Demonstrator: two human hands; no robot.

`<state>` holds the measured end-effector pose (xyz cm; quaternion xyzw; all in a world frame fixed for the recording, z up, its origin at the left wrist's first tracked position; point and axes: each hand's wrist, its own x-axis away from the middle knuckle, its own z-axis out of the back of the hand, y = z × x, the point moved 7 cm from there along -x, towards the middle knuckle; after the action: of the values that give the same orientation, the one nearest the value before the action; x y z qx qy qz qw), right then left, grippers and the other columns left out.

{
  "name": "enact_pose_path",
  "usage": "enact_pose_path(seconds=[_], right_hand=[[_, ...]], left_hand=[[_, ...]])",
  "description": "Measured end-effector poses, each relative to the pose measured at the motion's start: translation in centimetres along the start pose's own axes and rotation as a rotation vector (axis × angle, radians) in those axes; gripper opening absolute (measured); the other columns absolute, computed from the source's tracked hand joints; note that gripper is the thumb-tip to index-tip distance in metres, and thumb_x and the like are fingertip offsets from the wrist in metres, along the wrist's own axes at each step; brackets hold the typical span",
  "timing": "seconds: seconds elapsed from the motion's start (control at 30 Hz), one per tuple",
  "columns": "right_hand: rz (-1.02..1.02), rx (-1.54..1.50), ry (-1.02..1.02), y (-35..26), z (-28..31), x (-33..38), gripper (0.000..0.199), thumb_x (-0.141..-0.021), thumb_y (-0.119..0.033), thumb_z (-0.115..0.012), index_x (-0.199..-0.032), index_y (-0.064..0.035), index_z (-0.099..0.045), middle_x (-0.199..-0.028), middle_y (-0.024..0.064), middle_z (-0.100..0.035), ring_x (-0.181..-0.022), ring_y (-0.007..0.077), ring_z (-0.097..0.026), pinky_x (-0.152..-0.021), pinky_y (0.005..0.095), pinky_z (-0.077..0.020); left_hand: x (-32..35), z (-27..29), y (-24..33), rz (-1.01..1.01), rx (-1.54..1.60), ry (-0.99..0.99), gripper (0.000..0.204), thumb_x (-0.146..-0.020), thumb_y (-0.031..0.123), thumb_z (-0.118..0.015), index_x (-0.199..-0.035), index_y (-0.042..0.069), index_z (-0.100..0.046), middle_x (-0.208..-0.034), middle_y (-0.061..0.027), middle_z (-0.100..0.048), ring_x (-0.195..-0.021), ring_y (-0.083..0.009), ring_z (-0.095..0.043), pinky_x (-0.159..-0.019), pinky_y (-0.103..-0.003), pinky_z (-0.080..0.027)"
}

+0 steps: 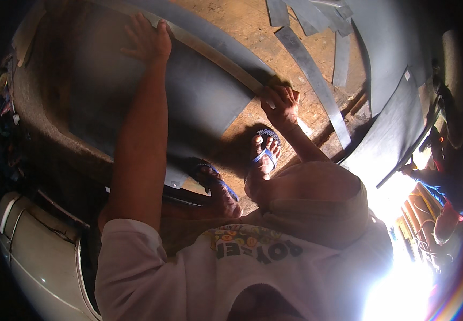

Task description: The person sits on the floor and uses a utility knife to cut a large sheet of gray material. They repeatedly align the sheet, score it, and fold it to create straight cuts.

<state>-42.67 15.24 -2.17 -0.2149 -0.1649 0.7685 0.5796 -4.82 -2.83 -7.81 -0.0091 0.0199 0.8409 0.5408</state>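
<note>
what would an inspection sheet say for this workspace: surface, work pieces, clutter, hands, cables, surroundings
Surface: brown floor, stained and speckled
Work pieces: large dark grey sheet flat on the floor; long narrow strip lying across it
Clutter: loose grey strips scattered beyond the right hand; larger grey sheets at far right
Hands: left hand spread on the dark sheet, thumb by the narrow strip; right hand curled onto that strip's near end
Cables: thin pale loops at right; cannot tell whether they are cables
Surroundings: pale curved panel at lower left; strong glare at lower right
</note>
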Motion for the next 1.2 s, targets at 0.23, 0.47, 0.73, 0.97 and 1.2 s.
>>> enact_pose_path(seconds=[0.23, 0.47, 0.73, 0.97, 1.2], right_hand=[[-0.011, -0.038, -0.048, 0.8, -1.1, 0.4, 0.045, -0.077, -0.018, -0.083, -0.121, -0.0146, -0.073, -0.125, 0.0097, -0.068, -0.113, 0.032, -0.062, -0.095, 0.0489, -0.0428], [0.026, 0.029, 0.0, 1.1, -0.7, 1.0, 0.042, -0.079, -0.019, -0.081, -0.12, -0.0142, -0.073, -0.117, 0.0089, -0.068, -0.112, 0.033, -0.062, -0.093, 0.05, -0.0429], [0.052, 0.031, -0.002, 0.4, -1.4, 0.7, 0.037, -0.081, -0.02, -0.081, -0.117, -0.013, -0.073, -0.114, 0.0082, -0.068, -0.108, 0.0304, -0.064, -0.092, 0.0481, -0.0447], [0.063, 0.025, -0.017, 0.7, -1.5, 0.9, 0.037, -0.081, -0.019, -0.082, -0.116, -0.0117, -0.073, -0.113, 0.0086, -0.068, -0.105, 0.0301, -0.064, -0.092, 0.0478, -0.0442], [0.056, 0.002, 0.015, 1.0, -1.6, 1.1, 0.035, -0.079, -0.018, -0.082, -0.113, -0.0139, -0.074, -0.116, 0.0087, -0.068, -0.107, 0.0318, -0.064, -0.092, 0.0496, -0.044]], left_hand=[[0.0, 1.1, -0.5, 0.017, -0.016, 0.005, 0.081, -0.104, 0.06, -0.042, -0.167, 0.015, -0.017, -0.175, -0.0031, -0.012, -0.161, -0.031, -0.009, -0.117, -0.08, -0.009], [-0.1, 1.0, 1.6, 0.065, 0.023, -0.077, 0.08, -0.102, 0.058, -0.048, -0.166, 0.02, -0.021, -0.174, -0.003, -0.015, -0.161, -0.0276, -0.012, -0.118, -0.078, -0.009], [0.3, 2.4, -0.1, 0.109, 0.021, -0.094, 0.078, -0.102, 0.056, -0.049, -0.166, 0.021, -0.021, -0.175, -0.0005, -0.015, -0.161, -0.0268, -0.011, -0.12, -0.076, -0.007], [0.4, 2.1, 0.1, 0.112, 0.054, -0.09, 0.078, -0.103, 0.055, -0.048, -0.167, 0.021, -0.02, -0.175, -0.0007, -0.014, -0.161, -0.0267, -0.011, -0.12, -0.077, -0.006], [-0.2, 1.8, 0.7, 0.112, 0.051, -0.073, 0.081, -0.101, 0.057, -0.049, -0.167, 0.021, -0.02, -0.175, -0.0005, -0.015, -0.161, -0.0264, -0.011, -0.12, -0.077, -0.007]])
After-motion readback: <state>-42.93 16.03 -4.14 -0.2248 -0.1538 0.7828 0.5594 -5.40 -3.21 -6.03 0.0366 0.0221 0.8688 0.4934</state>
